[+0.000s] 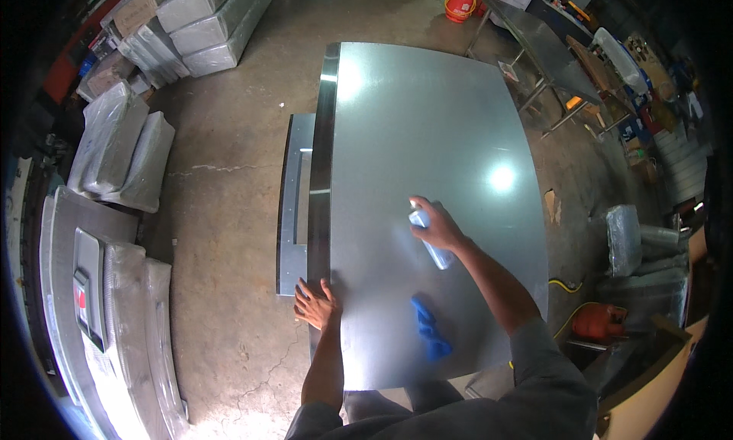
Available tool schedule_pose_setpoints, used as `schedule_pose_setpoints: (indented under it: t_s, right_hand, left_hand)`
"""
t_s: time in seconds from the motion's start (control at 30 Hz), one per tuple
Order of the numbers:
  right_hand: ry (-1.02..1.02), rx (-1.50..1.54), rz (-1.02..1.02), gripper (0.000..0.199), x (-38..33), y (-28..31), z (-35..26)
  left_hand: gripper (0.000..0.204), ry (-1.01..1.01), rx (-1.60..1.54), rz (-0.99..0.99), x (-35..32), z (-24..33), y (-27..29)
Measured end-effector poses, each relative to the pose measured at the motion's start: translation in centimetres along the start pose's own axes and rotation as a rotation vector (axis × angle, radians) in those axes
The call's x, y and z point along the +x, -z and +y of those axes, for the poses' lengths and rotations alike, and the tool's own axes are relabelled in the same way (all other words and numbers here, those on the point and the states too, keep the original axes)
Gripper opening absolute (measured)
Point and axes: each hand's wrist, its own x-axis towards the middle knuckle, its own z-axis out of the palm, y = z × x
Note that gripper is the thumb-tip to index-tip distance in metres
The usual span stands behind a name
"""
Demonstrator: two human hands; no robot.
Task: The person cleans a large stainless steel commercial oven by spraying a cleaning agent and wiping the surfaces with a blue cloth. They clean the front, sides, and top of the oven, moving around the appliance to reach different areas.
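A large, flat sheet-metal panel (427,119) lies in front of me, with a dark strip (324,150) along its left edge. My right hand (437,228) is wrapped round a spray can (438,256) with a pale body and a white top, held over the panel's middle. The index finger rests at the can's top. My left hand (315,306) lies on the dark left edge with its fingers spread, holding nothing. A crumpled blue cloth (430,329) sits on the panel close to my body, below the can.
A metal frame with a cut-out (292,203) juts out left of the panel. Wrapped packages (114,146) line the left side. A steel table (546,51) stands at the far right. Red gas cylinders (600,322) (460,5) stand on the concrete floor (221,234).
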Motion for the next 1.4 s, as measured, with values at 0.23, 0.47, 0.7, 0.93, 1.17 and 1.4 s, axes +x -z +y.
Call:
schedule_pose_setpoints:
  t_s: [0.23,0.47,0.7,0.93,1.17,1.4]
  right_hand:
    - [-0.089,-0.146,0.132,0.073,14.5,1.8,-0.2]
    - [-0.477,-0.342,0.483,0.079,15.9,13.6,8.7]
    - [-0.612,-0.472,0.407,0.082,-9.2,14.3,23.3]
    - [-0.518,-0.196,0.159,0.073,-24.4,-2.6,9.6]
    - [-0.283,0.3,0.036,0.092,-20.9,-11.1,-8.7]
    - [-0.075,0.455,0.169,0.108,-20.1,-15.4,-15.0]
  left_hand:
    - [0.077,0.012,-0.001,0.003,0.4,0.3,0.1]
    - [0.078,0.024,-0.001,0.013,0.4,0.5,0.4]
    - [0.081,0.001,0.075,0.038,0.6,-0.1,-0.7]
    - [0.081,-0.008,0.079,0.046,0.5,-0.3,-1.1]
    - [0.085,-0.094,-0.048,0.094,0.5,-2.5,-3.7]
    - [0.11,-0.767,-0.292,-0.618,-8.4,-8.0,6.7]
